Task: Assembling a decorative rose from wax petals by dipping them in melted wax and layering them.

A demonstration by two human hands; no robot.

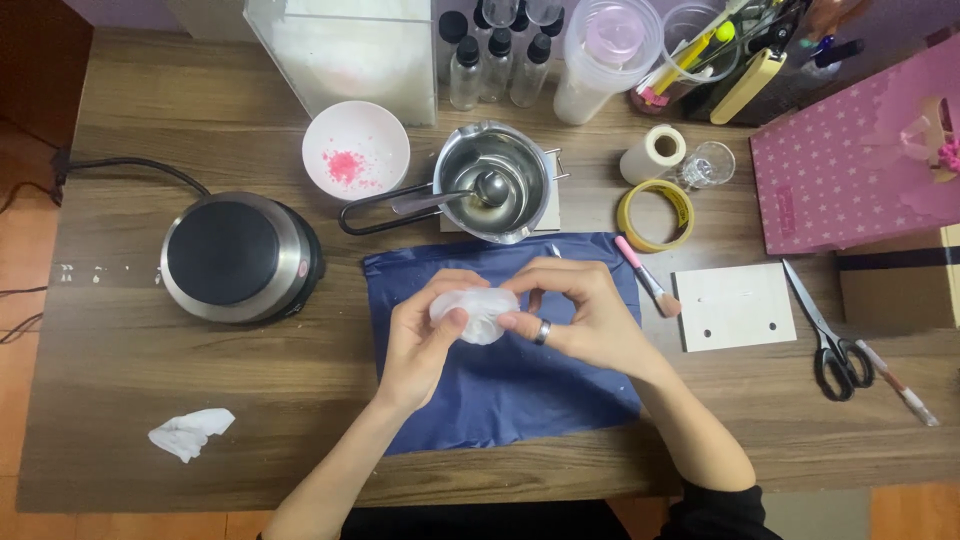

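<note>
Both hands meet over a dark blue cloth point(520, 390) spread on the wooden table. My left hand point(425, 335) and my right hand point(580, 315) together grip a small translucent white mould point(478, 312), thumbs pressing on its top. A dark ring sits on a finger of my right hand. Just behind the cloth stands a steel melting pot point(495, 180) with a long handle and a spoon inside. A white bowl point(355, 150) with pink crumbs is left of the pot.
A round electric hot plate point(238, 255) sits at the left, its cable running off the left edge. A crumpled tissue point(190, 432) lies front left. A pink brush point(648, 277), tape rolls point(655, 215), a white board point(735, 305), scissors point(828, 335) and a pink gift bag point(850, 170) are at the right. Bottles and containers line the back.
</note>
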